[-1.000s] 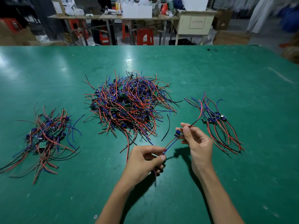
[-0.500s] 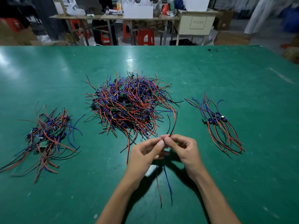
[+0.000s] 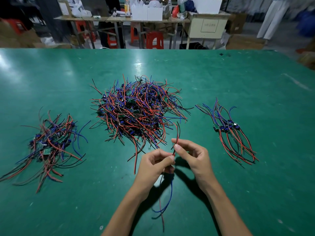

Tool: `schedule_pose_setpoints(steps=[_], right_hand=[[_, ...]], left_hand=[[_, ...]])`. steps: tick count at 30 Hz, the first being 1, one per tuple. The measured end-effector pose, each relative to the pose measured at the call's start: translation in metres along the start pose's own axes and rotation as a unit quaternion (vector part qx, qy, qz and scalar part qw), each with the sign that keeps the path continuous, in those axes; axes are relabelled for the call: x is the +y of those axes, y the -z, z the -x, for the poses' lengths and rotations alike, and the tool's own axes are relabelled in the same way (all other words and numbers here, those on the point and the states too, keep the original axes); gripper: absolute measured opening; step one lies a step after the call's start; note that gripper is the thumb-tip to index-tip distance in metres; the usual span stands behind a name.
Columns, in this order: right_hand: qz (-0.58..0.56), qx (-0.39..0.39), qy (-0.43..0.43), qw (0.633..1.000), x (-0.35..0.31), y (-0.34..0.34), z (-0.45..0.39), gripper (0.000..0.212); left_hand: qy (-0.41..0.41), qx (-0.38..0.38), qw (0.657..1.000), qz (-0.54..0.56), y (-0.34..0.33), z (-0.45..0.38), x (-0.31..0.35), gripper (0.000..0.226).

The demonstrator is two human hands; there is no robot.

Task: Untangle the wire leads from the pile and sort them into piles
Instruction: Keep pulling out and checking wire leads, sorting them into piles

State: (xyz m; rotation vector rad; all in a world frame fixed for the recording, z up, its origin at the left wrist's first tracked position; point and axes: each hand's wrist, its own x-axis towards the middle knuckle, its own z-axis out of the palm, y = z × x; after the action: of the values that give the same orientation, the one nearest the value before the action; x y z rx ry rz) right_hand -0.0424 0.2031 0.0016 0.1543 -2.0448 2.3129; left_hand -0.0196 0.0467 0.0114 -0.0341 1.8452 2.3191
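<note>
A big tangled pile (image 3: 138, 111) of red, blue and black wire leads with small green boards lies mid-table. A looser pile (image 3: 49, 143) sits at the left. A neat fanned pile (image 3: 228, 132) lies at the right. In front of the big pile both hands hold one wire lead (image 3: 171, 191) above the table. My left hand (image 3: 153, 166) pinches its middle, with blue and red ends hanging down toward me. My right hand (image 3: 190, 154) pinches its red and black wires, which stick up past the fingers.
The green table (image 3: 221, 79) stretches wide, its far edge at the top. Beyond it stand workbenches with white boxes (image 3: 147, 13), red stools (image 3: 154, 40) and a cream cabinet (image 3: 207, 26). Bare green surface lies between the piles and near me.
The hands came together from right of centre to just in front of the big pile. The lead turned, so its blue and red ends now hang down and its red and black wires point up.
</note>
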Motion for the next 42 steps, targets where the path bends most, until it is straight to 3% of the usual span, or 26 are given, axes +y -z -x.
schedule_pose_setpoints(steps=[7, 13, 20, 29, 38, 42], right_hand=[[-0.014, 0.022, -0.003, 1.0, 0.003, 0.0, -0.001, 0.01], [-0.004, 0.015, 0.003, 1.0, -0.001, -0.003, 0.0, 0.018], [-0.011, 0.013, 0.002, 1.0, -0.001, -0.003, 0.0, 0.012], [0.026, -0.062, -0.026, 0.997, 0.0, -0.007, 0.003, 0.025], [0.067, 0.082, -0.04, 0.994, 0.014, -0.021, -0.005, 0.025], [0.026, 0.16, -0.037, 0.986, 0.008, -0.012, -0.016, 0.024]], left_hand=[[-0.016, 0.016, 1.0, -0.013, -0.002, -0.003, -0.005, 0.019], [-0.031, 0.051, 0.998, -0.007, -0.004, -0.005, -0.007, 0.021], [-0.036, 0.025, 0.999, -0.002, -0.005, -0.002, -0.007, 0.015], [-0.024, 0.005, 1.0, -0.016, -0.003, -0.003, -0.008, 0.014], [-0.005, -0.017, 0.999, -0.036, -0.001, -0.005, -0.003, 0.014], [-0.002, -0.042, 0.997, -0.072, -0.001, -0.002, 0.0, 0.012]])
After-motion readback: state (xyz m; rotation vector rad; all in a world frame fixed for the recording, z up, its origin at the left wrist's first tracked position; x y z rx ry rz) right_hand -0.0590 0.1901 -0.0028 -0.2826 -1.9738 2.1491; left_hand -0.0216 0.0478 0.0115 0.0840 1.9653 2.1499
